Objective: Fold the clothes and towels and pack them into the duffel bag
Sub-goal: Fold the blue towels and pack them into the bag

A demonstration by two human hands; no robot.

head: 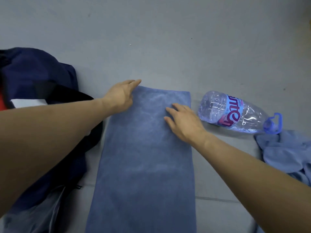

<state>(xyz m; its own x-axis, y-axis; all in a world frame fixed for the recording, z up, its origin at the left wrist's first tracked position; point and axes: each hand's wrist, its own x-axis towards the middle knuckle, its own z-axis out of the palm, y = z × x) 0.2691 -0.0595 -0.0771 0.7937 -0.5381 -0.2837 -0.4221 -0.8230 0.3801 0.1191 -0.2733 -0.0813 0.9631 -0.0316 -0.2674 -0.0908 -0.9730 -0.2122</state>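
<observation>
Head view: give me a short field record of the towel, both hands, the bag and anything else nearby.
towel: blue towel, laid flat, long strip running away from the person
left hand: fingers straight, at the towel's far left corner
right hand: fingers straight, flat on the towel near its far right edge
bag: navy duffel bag, left of the towel
bottle: clear water bottle, on its side, right of the towel
other cloth: light blue cloth, crumpled, by the bottle's cap

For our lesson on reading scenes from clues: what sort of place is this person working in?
Likely an indoor room, on a grey floor or mat. Clues: a blue towel spread flat, with a dark duffel bag and a water bottle beside it.
</observation>
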